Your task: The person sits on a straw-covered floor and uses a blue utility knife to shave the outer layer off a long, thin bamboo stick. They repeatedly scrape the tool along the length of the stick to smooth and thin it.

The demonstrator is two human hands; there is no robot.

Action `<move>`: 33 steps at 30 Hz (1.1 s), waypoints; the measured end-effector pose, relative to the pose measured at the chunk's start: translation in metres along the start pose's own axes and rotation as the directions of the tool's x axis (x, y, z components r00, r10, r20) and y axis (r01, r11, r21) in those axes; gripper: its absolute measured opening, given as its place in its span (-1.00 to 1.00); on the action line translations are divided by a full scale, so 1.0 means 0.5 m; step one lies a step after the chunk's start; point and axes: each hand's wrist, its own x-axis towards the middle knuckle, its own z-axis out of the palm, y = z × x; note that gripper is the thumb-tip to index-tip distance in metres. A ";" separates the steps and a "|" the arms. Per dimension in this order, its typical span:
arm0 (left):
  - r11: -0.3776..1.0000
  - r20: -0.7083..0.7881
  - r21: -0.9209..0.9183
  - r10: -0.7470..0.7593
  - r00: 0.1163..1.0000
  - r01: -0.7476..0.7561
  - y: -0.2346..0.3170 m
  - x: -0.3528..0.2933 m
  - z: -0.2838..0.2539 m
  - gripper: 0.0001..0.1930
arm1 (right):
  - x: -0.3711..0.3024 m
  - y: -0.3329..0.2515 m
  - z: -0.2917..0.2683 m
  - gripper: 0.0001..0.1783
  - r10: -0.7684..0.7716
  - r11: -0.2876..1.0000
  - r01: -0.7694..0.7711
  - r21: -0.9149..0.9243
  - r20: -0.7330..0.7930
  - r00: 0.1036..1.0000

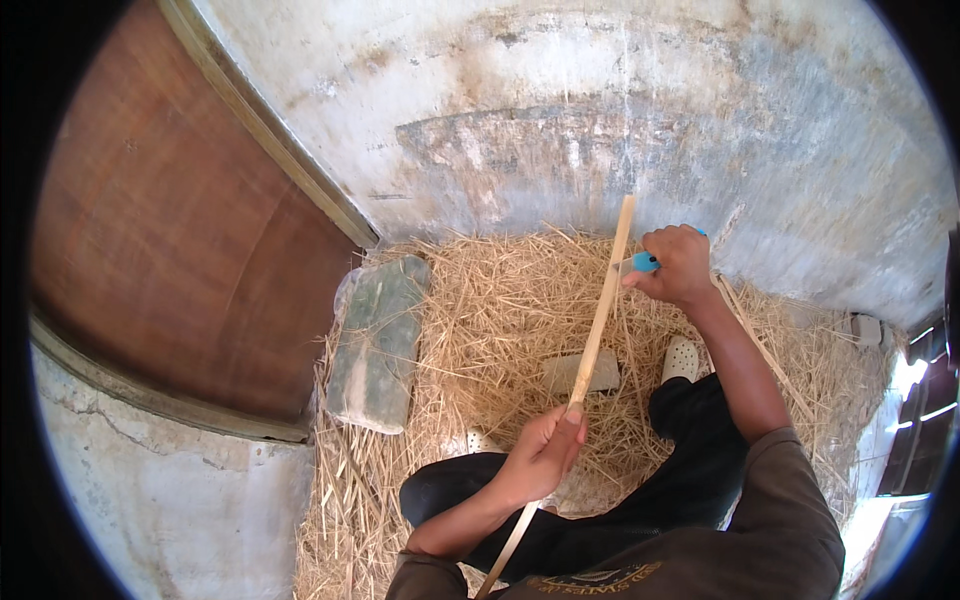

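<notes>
Well over to the left, a brown door [180, 230] stands in a wooden frame, and next along a greenish-grey slab [378, 345] lies beside the straw [480, 290] that covers much of the floor. Near the middle, the left hand [545, 452] has its fingers clamped around the lower part of a long wooden strip [603, 310], thumb on top. The strip slants up from the lap, passing over a brick [562, 374], its top end before the wall [800, 170]. Just right of it, the knife [646, 262] has its blade at the strip's edge, seemingly touching; the right hand [684, 262] has its fingers wrapped tightly round the blue handle. Below is a pale shoe [680, 358].

As for progress, the strip is already long and narrow, in one piece. Paring seems under way on its upper part; how much remains to be cut, I can't tell.
</notes>
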 end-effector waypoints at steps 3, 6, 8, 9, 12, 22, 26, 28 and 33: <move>1.000 0.002 -0.002 -0.002 1.000 0.002 0.001 0.000 0.002 -0.66 | 0.008 0.017 0.000 -0.23 0.001 1.000 -0.001 -0.016 -0.026 1.000; 1.000 0.004 0.010 0.003 1.000 -0.003 0.002 0.006 0.005 -0.65 | 0.013 0.034 0.000 -0.21 0.006 0.999 -0.007 -0.035 -0.035 0.999; 1.000 0.003 0.011 0.001 1.000 -0.001 0.003 0.004 0.007 -0.65 | 0.015 0.066 0.005 -0.25 0.010 0.994 -0.010 -0.106 -0.007 1.000; 1.000 0.006 0.007 0.002 1.000 -0.002 0.003 0.004 0.008 -0.65 | 0.014 0.077 0.009 -0.25 0.019 0.994 -0.021 -0.104 -0.020 1.000; 1.000 0.006 0.007 0.000 1.000 0.000 -0.001 0.010 0.003 -0.64 | 0.013 0.095 0.031 -0.24 0.028 0.995 -0.033 -0.091 -0.062 0.998; 0.989 0.179 0.128 0.045 0.983 -0.068 -0.051 -0.007 0.013 -0.83 | -0.023 0.254 0.061 -0.17 0.843 0.522 -0.818 -0.244 -0.003 0.539; 0.996 -0.145 -0.067 -0.060 0.988 0.051 -0.009 0.010 -0.033 -0.69 | -0.045 0.231 -0.003 -0.12 0.831 0.550 -0.802 -0.233 0.255 0.495; 0.996 -0.177 -0.092 -0.035 0.983 0.019 -0.013 0.029 -0.053 -0.64 | -0.031 0.181 -0.010 -0.14 0.806 0.566 -0.811 -0.149 0.310 0.505; 0.990 -0.165 -0.124 -0.084 0.983 0.064 -0.010 0.058 -0.051 -0.63 | -0.011 -0.013 -0.033 -0.30 0.534 0.774 -0.629 0.071 0.461 0.709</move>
